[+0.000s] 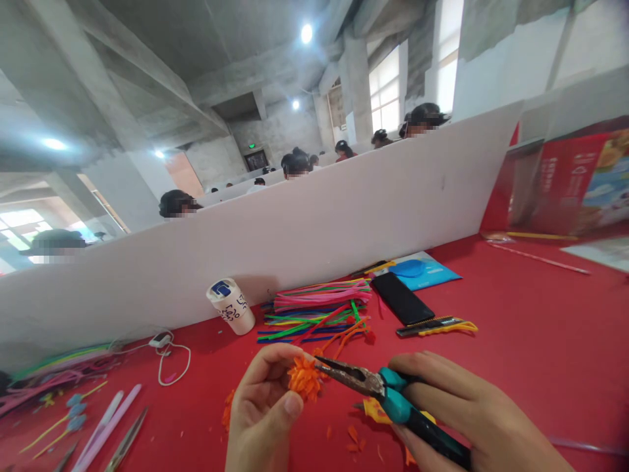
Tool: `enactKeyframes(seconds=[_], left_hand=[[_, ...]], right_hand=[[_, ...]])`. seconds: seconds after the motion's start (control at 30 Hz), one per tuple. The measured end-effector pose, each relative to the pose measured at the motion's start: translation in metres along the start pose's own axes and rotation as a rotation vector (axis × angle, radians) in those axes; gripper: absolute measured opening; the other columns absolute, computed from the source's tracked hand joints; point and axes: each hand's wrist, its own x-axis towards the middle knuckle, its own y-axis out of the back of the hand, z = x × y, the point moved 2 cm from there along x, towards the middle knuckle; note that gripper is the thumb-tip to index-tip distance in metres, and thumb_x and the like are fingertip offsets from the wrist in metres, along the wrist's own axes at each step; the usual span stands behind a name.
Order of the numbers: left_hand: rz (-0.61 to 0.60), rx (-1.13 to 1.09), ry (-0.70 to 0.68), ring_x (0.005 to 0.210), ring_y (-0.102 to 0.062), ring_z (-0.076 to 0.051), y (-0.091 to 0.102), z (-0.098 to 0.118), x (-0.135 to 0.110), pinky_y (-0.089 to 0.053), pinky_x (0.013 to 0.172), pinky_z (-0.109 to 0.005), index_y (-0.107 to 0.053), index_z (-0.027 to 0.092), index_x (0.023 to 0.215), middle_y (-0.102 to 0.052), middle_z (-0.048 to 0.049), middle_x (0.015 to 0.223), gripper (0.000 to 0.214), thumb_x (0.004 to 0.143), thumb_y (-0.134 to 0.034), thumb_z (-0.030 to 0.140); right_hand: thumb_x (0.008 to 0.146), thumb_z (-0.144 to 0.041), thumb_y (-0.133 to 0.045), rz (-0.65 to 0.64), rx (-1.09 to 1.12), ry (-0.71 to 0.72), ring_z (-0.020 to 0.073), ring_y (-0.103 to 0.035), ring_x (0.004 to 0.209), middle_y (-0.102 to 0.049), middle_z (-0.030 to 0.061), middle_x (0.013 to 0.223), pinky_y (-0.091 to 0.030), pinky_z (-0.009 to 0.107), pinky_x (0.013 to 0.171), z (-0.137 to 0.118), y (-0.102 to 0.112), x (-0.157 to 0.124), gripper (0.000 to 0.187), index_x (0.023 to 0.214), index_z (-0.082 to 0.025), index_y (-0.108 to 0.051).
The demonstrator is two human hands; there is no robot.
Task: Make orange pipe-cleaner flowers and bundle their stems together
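Note:
My left hand (268, 403) pinches an orange flower-like piece (304, 378) with many small petals between thumb and fingers. My right hand (457, 400) is wrapped round needle-nose pliers (398, 396) with teal and black handles. The pliers' jaws are slightly apart, and their tips are at the right edge of the orange flower. Whether the tips grip a petal I cannot tell. Below the pliers lies a yellow item (376, 411) with a dark pointed tip, partly hidden. Orange scraps (354, 439) are scattered on the red table (531, 341) beneath my hands.
Beyond my hands lie bundled coloured pipe cleaners (319, 305), a white cup (230, 307), a black phone (403, 298) and a yellow-handled cutter (437, 326). Scissors (126, 440), pink sticks (111, 423) and a white cable (174, 354) are at left. A white partition (344, 216) closes off the back.

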Motion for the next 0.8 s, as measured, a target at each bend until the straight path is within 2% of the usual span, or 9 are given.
enactKeyframes(seconds=[0.2, 0.5, 0.67, 0.8], left_hand=[[0.059, -0.041, 0.009, 0.063, -0.058, -0.012, -0.007, 0.002, -0.004, -0.045, 0.056, -0.016, -0.072, 0.019, 0.075, -0.067, -0.004, 0.069, 0.035, 0.045, -0.085, 0.031], [0.059, -0.015, 0.017, 0.062, -0.058, -0.013, -0.005, 0.002, -0.004, -0.046, 0.055, -0.018, -0.072, 0.017, 0.076, -0.068, -0.0058, 0.071, 0.037, 0.046, -0.084, 0.033], [0.056, 0.006, 0.017, 0.062, -0.058, -0.013, -0.004, 0.001, -0.004, -0.046, 0.056, -0.019, -0.071, 0.017, 0.077, -0.068, -0.0063, 0.073, 0.035, 0.049, -0.083, 0.033], [0.06, 0.022, 0.011, 0.059, -0.058, -0.014, -0.001, 0.001, -0.004, -0.047, 0.054, -0.02, -0.071, 0.017, 0.076, -0.066, -0.0058, 0.072, 0.035, 0.048, -0.083, 0.034]], right_hand=[[0.087, -0.028, -0.046, -0.036, 0.017, 0.01, 0.015, -0.061, 0.059, -0.06, 0.005, 0.066, -0.051, 0.021, 0.052, 0.008, -0.006, -0.01, 0.032, 0.059, -0.021, -0.06], [0.089, -0.03, -0.044, -0.106, 0.021, 0.014, 0.0141, -0.059, 0.057, -0.06, 0.0044, 0.065, -0.048, 0.021, 0.05, 0.009, -0.007, -0.012, 0.032, 0.067, -0.02, -0.064], [0.091, -0.029, -0.04, 0.008, -0.08, 0.075, 0.0151, -0.06, 0.057, -0.062, 0.0047, 0.066, -0.048, 0.023, 0.051, 0.008, -0.008, -0.013, 0.034, 0.068, -0.021, -0.065], [0.09, -0.023, -0.04, 0.101, -0.231, 0.154, 0.0166, -0.062, 0.064, -0.068, 0.006, 0.075, -0.05, 0.026, 0.056, 0.007, -0.008, -0.017, 0.032, 0.071, -0.021, -0.066]])
